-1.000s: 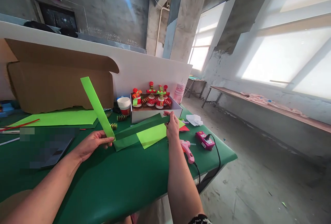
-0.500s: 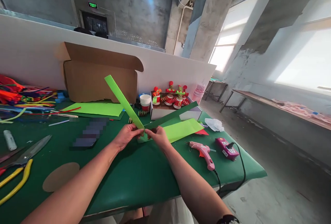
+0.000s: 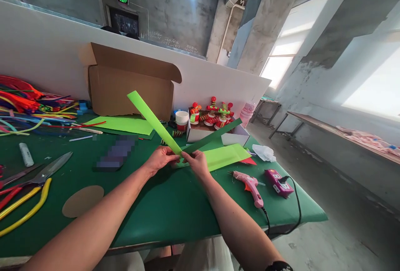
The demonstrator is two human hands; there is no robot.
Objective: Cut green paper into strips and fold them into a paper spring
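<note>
My work surface is a green-covered table (image 3: 162, 217). Directly on it: scissors (image 3: 40, 174) and a cardboard disc (image 3: 83, 200) near left, an open cardboard box (image 3: 131, 87) far, and a pink glue gun (image 3: 250, 182) near right beside a power strip (image 3: 279, 183).

A green lit sign (image 3: 123, 0) hangs above the far doorway; its characters are unreadable.

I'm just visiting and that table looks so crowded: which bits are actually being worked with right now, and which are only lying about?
In hand:
- light green paper strip, pinched by the left hand
- dark green paper strip, pinched by the right hand

Lying about:
- pink glue gun
- scissors
- cardboard box
- paper cups
- pipe cleaners
- cardboard disc
</note>
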